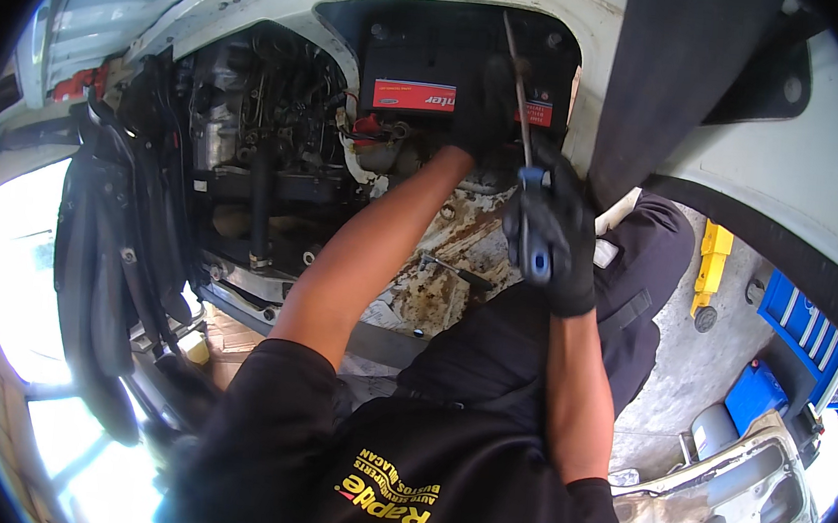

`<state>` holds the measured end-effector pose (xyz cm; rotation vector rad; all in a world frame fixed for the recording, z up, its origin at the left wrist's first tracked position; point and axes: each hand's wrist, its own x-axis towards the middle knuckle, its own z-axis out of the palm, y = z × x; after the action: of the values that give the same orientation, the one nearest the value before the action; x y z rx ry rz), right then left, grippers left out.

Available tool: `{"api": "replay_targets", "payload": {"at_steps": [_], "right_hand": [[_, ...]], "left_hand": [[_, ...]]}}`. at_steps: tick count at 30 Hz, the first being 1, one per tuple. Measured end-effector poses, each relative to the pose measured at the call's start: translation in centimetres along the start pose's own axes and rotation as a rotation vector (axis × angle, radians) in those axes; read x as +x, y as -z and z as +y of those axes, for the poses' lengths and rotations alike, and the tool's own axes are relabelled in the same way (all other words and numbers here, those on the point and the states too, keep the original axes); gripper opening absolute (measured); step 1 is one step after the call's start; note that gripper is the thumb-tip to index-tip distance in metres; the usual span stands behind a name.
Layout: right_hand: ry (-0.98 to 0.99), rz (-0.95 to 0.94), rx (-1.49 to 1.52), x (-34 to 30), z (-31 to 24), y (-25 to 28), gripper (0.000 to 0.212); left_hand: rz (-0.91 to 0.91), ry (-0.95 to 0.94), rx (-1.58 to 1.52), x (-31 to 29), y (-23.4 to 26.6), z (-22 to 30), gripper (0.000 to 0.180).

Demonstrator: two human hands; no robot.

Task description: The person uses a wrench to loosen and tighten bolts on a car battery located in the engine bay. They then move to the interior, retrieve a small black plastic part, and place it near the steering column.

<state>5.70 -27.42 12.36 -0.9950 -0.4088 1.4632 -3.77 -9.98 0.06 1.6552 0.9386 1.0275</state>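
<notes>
My right hand (559,232), in a black glove, is closed round the blue handle of a long screwdriver (521,96). Its thin shaft points away from me, and the tip crosses in front of a black battery (411,67) with a red label. That battery sits in an opening in the white vehicle body. My left hand (485,108), also gloved in black, reaches to the battery's front beside the shaft. Against the dark case its fingers cannot be made out. Below my left forearm, a small tool with a black handle (470,277) lies on the rusty metal floor (433,298).
Left of the battery is an exposed engine (253,108), with a red-capped cable (366,129) between them. Black hanging covers (107,234) are at the left. A yellow metal piece (712,262), a blue tool tray (807,325) and a worn panel (717,502) stand at the right.
</notes>
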Motion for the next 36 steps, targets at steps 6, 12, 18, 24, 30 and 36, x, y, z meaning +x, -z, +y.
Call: {"api": "replay_targets", "payload": {"at_steps": [6, 12, 18, 24, 30, 36], "right_hand": [[0.087, -0.050, 0.078, 3.0, 0.4, -0.9, 0.057], [0.006, -0.054, 0.072, -0.4, 0.4, 0.1, 0.053], [0.045, -0.061, 0.121, 3.6, 0.0, -0.7, 0.059], [-0.032, -0.035, 0.070, -1.0, 0.3, -0.3, 0.063], [0.069, -0.065, 0.179, 3.8, 0.5, -0.5, 0.056], [0.017, -0.028, 0.044, -1.1, 0.7, -0.5, 0.059]], "left_hand": [[0.055, 0.017, 0.002, -0.2, 0.1, 1.3, 0.045], [0.013, -0.024, 0.053, -0.1, 0.4, 0.1, 0.045], [0.063, 0.056, -0.013, -0.2, -0.3, 1.9, 0.041], [0.101, -0.026, -0.018, 0.0, -0.2, 0.6, 0.037], [0.042, -0.091, 0.305, -1.3, 0.1, -0.7, 0.025], [-0.051, 0.096, 0.147, -0.1, 0.7, -1.3, 0.028]]}}
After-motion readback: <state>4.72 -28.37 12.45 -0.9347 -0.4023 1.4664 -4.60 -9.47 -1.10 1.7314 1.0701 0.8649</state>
